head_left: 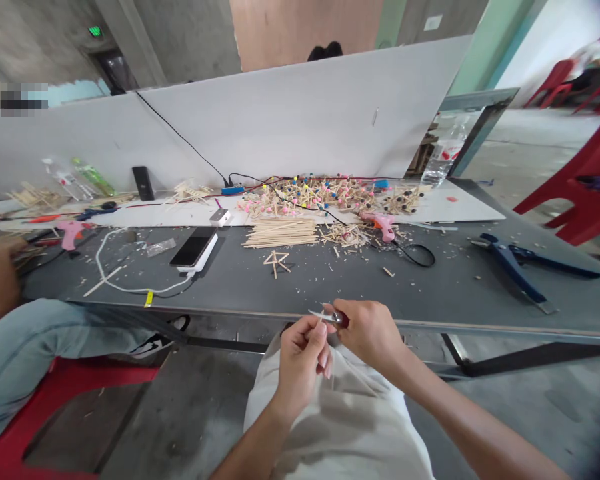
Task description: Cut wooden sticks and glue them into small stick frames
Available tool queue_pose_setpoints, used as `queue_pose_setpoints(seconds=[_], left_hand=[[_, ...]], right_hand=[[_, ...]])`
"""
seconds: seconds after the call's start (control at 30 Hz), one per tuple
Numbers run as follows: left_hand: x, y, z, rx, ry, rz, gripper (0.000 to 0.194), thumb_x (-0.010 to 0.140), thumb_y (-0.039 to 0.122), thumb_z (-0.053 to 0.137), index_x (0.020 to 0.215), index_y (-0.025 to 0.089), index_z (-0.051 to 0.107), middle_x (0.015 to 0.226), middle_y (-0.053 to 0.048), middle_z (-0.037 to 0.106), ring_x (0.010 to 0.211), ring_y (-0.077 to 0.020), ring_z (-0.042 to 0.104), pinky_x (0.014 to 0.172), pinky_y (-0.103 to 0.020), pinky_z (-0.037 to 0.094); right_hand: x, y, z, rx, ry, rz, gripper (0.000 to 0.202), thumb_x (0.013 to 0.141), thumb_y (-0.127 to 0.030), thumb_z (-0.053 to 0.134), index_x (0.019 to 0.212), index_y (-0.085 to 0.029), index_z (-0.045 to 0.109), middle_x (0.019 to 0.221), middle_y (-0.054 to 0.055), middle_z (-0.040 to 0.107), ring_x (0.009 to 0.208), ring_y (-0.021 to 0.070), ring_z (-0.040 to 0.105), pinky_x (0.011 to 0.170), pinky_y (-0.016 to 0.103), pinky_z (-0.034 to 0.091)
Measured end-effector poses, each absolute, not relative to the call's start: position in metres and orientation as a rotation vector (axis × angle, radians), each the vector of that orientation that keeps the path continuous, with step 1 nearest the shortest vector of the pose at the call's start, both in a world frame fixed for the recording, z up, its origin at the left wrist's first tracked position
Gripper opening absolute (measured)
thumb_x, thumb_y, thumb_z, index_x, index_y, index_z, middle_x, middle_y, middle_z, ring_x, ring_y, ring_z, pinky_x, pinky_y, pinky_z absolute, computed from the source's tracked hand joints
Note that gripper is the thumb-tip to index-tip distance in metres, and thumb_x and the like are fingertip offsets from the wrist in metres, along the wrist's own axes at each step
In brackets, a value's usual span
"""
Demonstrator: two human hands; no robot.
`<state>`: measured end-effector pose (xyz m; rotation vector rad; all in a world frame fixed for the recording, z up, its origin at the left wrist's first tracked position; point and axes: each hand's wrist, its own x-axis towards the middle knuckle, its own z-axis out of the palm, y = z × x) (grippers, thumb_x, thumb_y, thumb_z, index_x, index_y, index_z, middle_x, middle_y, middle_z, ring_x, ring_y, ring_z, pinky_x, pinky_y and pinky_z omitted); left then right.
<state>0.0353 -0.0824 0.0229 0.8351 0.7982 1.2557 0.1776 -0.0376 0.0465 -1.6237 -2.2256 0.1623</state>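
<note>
Over my lap, just in front of the table edge, my left hand pinches a small pale stick between thumb and fingers. My right hand is closed round the dark red handle of a knife. Its blade points left and lies across the stick at my left fingertips. On the table beyond my hands is a small star-like shape of wooden sticks. Behind that lies a row of loose wooden sticks.
A pink glue gun, wood scraps and a heap of ball-tipped sticks lie farther back. Blue-handled cutters are at right, a phone at left. Another person's jeans-clad leg is at far left.
</note>
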Motion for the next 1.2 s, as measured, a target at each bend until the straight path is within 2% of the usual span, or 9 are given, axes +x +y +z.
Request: queue_pose_setpoints(seconds=[0.2,0.37,0.5,0.57,0.67,0.73,0.87,1.03,1.2], left_hand=[[0.04,-0.073,0.025,0.742,0.916,1.265,0.036,0.084,0.048,0.067,0.077,0.013,0.06,0.045,0.009,0.036,0.035,-0.0032,0.034,0.037,-0.017,0.026],[0.031,-0.071,0.027,0.678,0.956,1.358,0.038,0.082,0.049,0.068,0.079,0.013,0.061,0.046,0.009,0.034,0.037,-0.0025,0.033,0.038,-0.016,0.025],[0.02,-0.09,0.021,0.684,1.037,1.428,0.036,0.083,0.048,0.067,0.077,0.013,0.062,0.046,0.008,0.033,0.037,-0.0029,0.032,0.037,-0.016,0.025],[0.018,-0.093,0.019,0.698,1.058,1.422,0.037,0.082,0.049,0.069,0.075,0.013,0.062,0.045,0.008,0.033,0.037,-0.0036,0.033,0.037,-0.016,0.028],[0.022,-0.087,0.02,0.768,1.034,1.473,0.034,0.084,0.047,0.066,0.081,0.014,0.064,0.046,0.008,0.035,0.038,-0.0043,0.035,0.039,-0.017,0.031],[0.025,-0.081,0.024,0.786,1.025,1.486,0.032,0.086,0.046,0.065,0.084,0.015,0.064,0.047,0.008,0.036,0.039,-0.0046,0.036,0.039,-0.017,0.032],[0.028,-0.078,0.029,0.803,1.024,1.464,0.032,0.087,0.047,0.063,0.086,0.015,0.064,0.047,0.008,0.036,0.039,-0.0047,0.035,0.039,-0.018,0.031],[0.028,-0.08,0.032,0.913,1.107,1.439,0.035,0.088,0.049,0.06,0.084,0.015,0.064,0.048,0.006,0.04,0.041,-0.0057,0.039,0.041,-0.018,0.032],[0.028,-0.084,0.034,1.013,1.191,1.424,0.036,0.089,0.05,0.058,0.081,0.015,0.063,0.048,0.005,0.041,0.043,-0.0063,0.04,0.043,-0.018,0.032]], right_hand=[[0.173,-0.025,0.042,-1.82,-2.169,0.015,0.026,0.086,-0.03,0.053,0.066,-0.022,0.066,0.062,0.004,0.069,0.053,0.0156,0.058,0.052,0.028,0.018],[0.163,0.006,0.046,-1.891,-2.161,0.056,0.021,0.086,-0.029,0.053,0.081,-0.024,0.073,0.071,0.006,0.073,0.061,0.0182,0.064,0.053,0.027,0.024],[0.183,0.044,0.071,-2.232,-1.709,-0.005,0.029,0.088,-0.033,0.05,0.088,-0.017,0.073,0.078,0.015,0.073,0.063,0.0209,0.064,0.053,0.028,0.025],[0.19,0.046,0.08,-2.145,-1.689,-0.119,0.031,0.089,-0.037,0.048,0.086,-0.019,0.073,0.077,0.014,0.073,0.066,0.022,0.064,0.055,0.029,0.026],[0.183,0.021,0.081,-1.875,-1.972,-0.08,0.03,0.088,-0.037,0.049,0.075,-0.022,0.07,0.066,0.008,0.07,0.059,0.0195,0.06,0.055,0.029,0.025],[0.174,-0.001,0.075,-1.764,-2.103,0.016,0.026,0.086,-0.032,0.051,0.07,-0.022,0.068,0.062,0.006,0.069,0.056,0.0176,0.059,0.054,0.028,0.025],[0.161,-0.026,0.063,-1.661,-2.188,0.198,0.015,0.077,-0.02,0.056,0.066,-0.021,0.065,0.068,0.003,0.073,0.059,0.0161,0.062,0.055,0.026,0.026],[0.149,-0.032,0.06,-1.61,-2.235,0.39,0.012,0.072,-0.016,0.057,0.066,-0.022,0.066,0.073,0.002,0.075,0.062,0.0157,0.064,0.055,0.025,0.028],[0.152,-0.014,0.055,-1.722,-2.209,0.256,0.015,0.076,-0.021,0.056,0.073,-0.023,0.07,0.073,0.004,0.074,0.064,0.0184,0.064,0.056,0.027,0.028]])
